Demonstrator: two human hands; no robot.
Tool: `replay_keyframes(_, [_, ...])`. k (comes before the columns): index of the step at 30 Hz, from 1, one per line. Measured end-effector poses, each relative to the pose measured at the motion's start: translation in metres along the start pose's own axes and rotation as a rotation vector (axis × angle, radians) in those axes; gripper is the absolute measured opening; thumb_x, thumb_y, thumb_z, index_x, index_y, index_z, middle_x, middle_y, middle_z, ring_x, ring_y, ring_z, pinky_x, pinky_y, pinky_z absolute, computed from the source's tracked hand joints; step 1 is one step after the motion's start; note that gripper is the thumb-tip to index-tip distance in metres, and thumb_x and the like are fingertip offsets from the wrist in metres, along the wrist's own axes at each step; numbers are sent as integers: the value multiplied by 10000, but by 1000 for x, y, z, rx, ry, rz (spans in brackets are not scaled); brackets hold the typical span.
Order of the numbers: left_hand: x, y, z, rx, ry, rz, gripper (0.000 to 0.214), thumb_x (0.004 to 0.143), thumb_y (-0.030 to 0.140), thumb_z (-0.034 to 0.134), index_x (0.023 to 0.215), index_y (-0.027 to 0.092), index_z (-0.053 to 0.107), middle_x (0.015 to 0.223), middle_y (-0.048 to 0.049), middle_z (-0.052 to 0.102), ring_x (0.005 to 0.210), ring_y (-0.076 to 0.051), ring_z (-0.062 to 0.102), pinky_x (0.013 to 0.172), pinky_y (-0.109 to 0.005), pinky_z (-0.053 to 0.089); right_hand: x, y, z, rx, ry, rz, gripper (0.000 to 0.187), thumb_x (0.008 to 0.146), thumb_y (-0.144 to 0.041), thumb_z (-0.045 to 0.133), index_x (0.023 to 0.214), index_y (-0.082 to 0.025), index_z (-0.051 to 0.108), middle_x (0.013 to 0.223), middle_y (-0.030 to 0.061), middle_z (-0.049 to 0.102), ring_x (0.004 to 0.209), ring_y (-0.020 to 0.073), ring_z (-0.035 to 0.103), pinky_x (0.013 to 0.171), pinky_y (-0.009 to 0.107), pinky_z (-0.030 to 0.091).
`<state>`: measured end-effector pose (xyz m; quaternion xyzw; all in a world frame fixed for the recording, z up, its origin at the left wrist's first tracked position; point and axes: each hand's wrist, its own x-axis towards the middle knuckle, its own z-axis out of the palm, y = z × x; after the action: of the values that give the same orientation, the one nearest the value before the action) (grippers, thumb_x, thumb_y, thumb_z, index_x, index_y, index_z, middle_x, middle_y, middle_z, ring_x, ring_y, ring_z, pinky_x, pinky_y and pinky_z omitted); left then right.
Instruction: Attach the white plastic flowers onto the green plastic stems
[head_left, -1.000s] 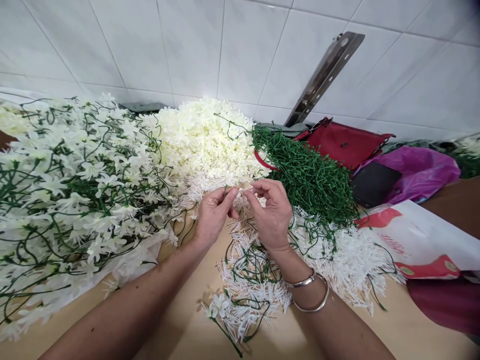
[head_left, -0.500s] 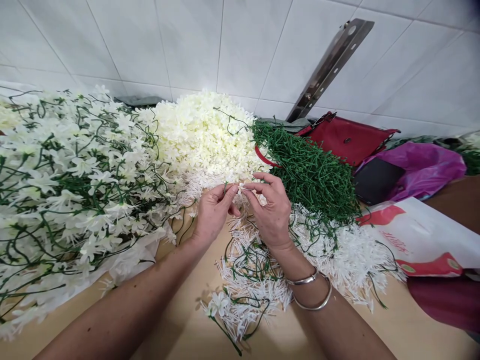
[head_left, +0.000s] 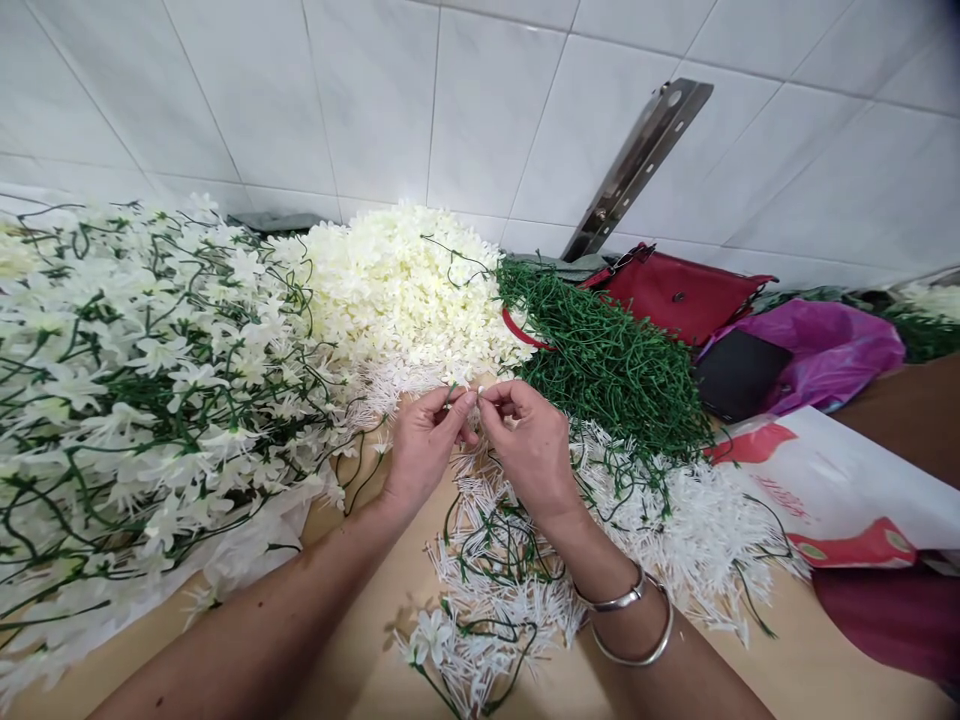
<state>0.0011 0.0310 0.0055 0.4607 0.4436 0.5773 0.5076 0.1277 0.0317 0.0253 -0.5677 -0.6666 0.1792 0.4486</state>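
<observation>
My left hand (head_left: 425,445) and my right hand (head_left: 529,445) meet above the wooden table (head_left: 360,650), fingertips pinched together. My left hand grips a thin green stem (head_left: 451,392); my right hand pinches a small white flower piece (head_left: 477,396) against it. Two silver bangles (head_left: 628,625) circle my right wrist. Below the hands lies a scatter of white stamen pieces (head_left: 495,590) mixed with green stems. Behind the hands sits a heap of cream petals (head_left: 409,285), and to its right a heap of bare green stems (head_left: 607,365).
A big pile of finished white flower sprays (head_left: 142,380) fills the left side. At the back right lie a red bag (head_left: 679,295), a black wallet (head_left: 739,375), a purple plastic bag (head_left: 832,345) and a white-and-red plastic bag (head_left: 840,490). A metal bracket (head_left: 637,155) leans on the tiled wall.
My right hand's fingers have closed in and moved left until they meet the left fingertips. The view has tilted slightly; the piles have not moved.
</observation>
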Motion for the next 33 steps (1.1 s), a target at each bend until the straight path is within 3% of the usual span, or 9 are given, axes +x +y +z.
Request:
replay_keyframes(3, [0,-1,1,13,-11,-4,285,850,398,720,684,174,661,517,38,601,492,-103,576,528,-208,449,1,-5,2,126,25,166,59,824,-238,666,774,-207,657,709,-13,699,617,141,623,637,272,492])
replay_keyframes(6, [0,-1,1,-1,-17,-14,298,861,389,710,666,176,638,515,36,604,493,-100,579,534,-204,441,1,-6,1,203,42,189,68,817,-257,684,774,-207,671,717,-10,707,634,145,636,643,273,504])
replay_keyframes(12, [0,1,1,3,6,-17,328,849,433,728,664,179,633,523,39,596,489,-98,560,532,-208,422,1,0,-7,-8,40,-102,116,878,-187,633,814,-230,720,837,29,739,770,190,670,753,341,508])
replay_keyframes(15, [1,2,1,-4,21,-19,354,818,464,756,651,179,631,562,35,594,518,-102,578,539,-210,430,2,3,-11,-98,67,-159,142,885,-162,612,806,-226,711,821,35,712,758,197,652,744,355,489])
replay_keyframes(20, [2,-2,0,-61,67,-39,370,790,507,778,693,176,644,616,35,603,543,-100,579,575,-214,471,2,-4,-18,7,90,-84,123,861,-164,613,787,-218,695,809,20,688,775,185,644,744,331,487])
replay_keyframes(25, [3,-8,0,-62,45,-31,319,829,457,760,724,173,661,614,37,611,573,-99,579,614,-208,475,0,-10,-15,224,36,116,51,789,-226,685,760,-214,645,728,-12,668,682,157,603,682,301,488])
replay_keyframes(33, [1,-4,-1,35,-6,-3,320,852,420,725,660,170,668,595,17,629,592,-116,590,621,-224,464,3,-3,-5,360,71,253,203,690,-267,737,803,-217,576,675,-41,621,596,125,573,582,263,478])
